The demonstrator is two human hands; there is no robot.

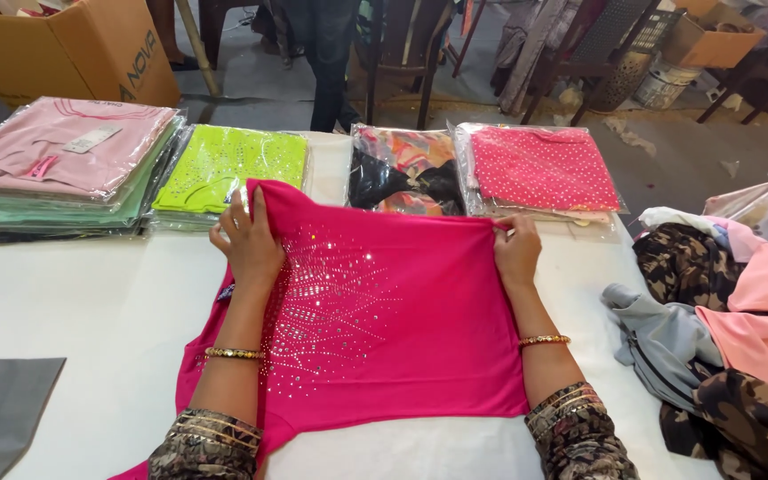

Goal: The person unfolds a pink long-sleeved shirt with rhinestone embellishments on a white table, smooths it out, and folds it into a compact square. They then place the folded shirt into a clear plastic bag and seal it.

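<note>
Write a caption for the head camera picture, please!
Two hands, left and right, press a pink top flat on a white table.

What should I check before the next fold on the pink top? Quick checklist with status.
1. Left hand flat on the pink top: ok.
2. Right hand pinching the far edge: ok.
3. Far edge straight between the hands: ok.
4. Fabric free of wrinkles: not ok, creases near the right hand.
5. Table bare beside the top: ok.
6. Underside layers aligned: cannot tell.
</note>
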